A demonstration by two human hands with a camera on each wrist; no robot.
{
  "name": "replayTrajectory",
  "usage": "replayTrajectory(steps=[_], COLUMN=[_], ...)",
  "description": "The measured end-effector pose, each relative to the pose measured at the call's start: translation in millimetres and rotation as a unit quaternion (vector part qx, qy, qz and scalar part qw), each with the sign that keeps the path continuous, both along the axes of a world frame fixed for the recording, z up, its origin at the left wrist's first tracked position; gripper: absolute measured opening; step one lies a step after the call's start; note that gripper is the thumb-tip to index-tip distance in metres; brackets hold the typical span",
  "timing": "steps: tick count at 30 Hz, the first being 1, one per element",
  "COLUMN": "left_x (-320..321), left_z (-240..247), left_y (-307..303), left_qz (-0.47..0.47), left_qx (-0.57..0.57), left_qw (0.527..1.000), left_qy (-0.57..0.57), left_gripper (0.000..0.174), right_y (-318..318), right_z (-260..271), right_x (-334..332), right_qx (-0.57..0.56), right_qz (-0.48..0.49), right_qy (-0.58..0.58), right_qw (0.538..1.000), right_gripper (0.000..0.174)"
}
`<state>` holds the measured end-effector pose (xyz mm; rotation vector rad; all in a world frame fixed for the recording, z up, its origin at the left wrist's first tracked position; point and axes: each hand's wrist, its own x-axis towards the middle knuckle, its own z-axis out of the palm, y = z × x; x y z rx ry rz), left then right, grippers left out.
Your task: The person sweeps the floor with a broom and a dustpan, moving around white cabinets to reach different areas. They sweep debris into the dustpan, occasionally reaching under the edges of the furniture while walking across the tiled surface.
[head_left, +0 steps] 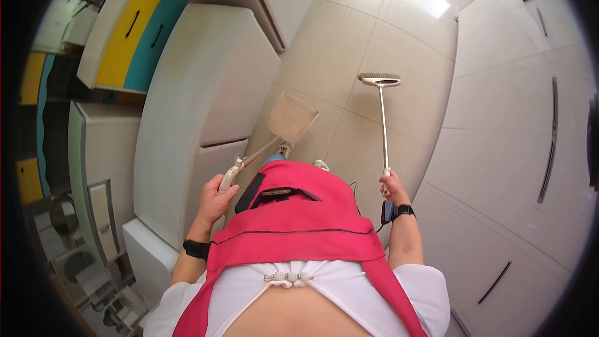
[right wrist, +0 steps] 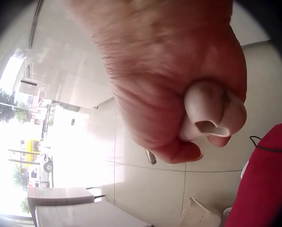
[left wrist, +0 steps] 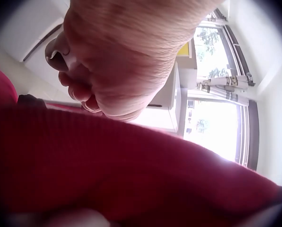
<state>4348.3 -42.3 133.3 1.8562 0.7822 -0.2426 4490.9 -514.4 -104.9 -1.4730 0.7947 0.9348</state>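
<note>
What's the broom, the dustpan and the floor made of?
The broom has a smooth pale pole, metal or plastic, hard to tell, and grey bristles, likely plastic. The dustpan looks like thin beige plastic with a dull finish. The floor looks like glossy ceramic tile: grout lines and bright glare.

The left grip covers the end of the dustpan handle in the head view. In the left wrist view the apron is only a red blur. In the right wrist view the right grip hides the broom except its tip.
</note>
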Motion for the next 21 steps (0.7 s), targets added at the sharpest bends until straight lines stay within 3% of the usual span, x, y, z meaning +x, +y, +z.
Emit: replayTrajectory(steps=[4,7,10,13,14,15,18,21], left_x=[75.5,135.0,187.1,229.6,239.9,249.9,268.3,274.6], left_z=[-23.5,-30.9,-38.4,-42.8,-46.6,-51.0,-59.3,-68.2], left_y=[48.2,67.0,87.7,93.1,92.7,91.6,86.0,81.4], left_qz=[-0.077,-0.093,-0.131,-0.161,-0.161,-0.160,-0.152,-0.142], left_qx=[-0.053,-0.136,-0.156,-0.139,-0.146,-0.152,-0.164,-0.148], left_qw=[0.995,0.986,0.979,0.977,0.976,0.975,0.974,0.978], left_qy=[-0.020,-0.028,-0.029,-0.023,-0.021,-0.025,-0.032,-0.038], left_gripper=[0.015,0.013,0.013,0.014,0.014,0.014,0.013,0.013], right_y=[-7.5,39.7,102.5,138.3,146.5,147.5,166.3,181.3], right_z=[11.3,33.1,76.0,77.1,83.7,66.9,46.3,40.2], right_x=[-148.3,-244.2,-279.8,-326.7,-333.3,-346.3,-366.8,-345.4], right_qx=[0.086,0.047,-0.046,-0.074,-0.081,-0.045,0.013,0.059], right_qz=[-0.151,-0.290,-0.320,-0.310,-0.312,-0.328,-0.542,-0.537], right_qy=[0.161,0.168,0.194,0.221,0.225,0.259,0.206,0.210], right_qw=[0.971,0.941,0.926,0.922,0.920,0.907,0.814,0.815], right_gripper=[0.024,0.025,0.024,0.007,0.011,0.013,0.015,0.019])
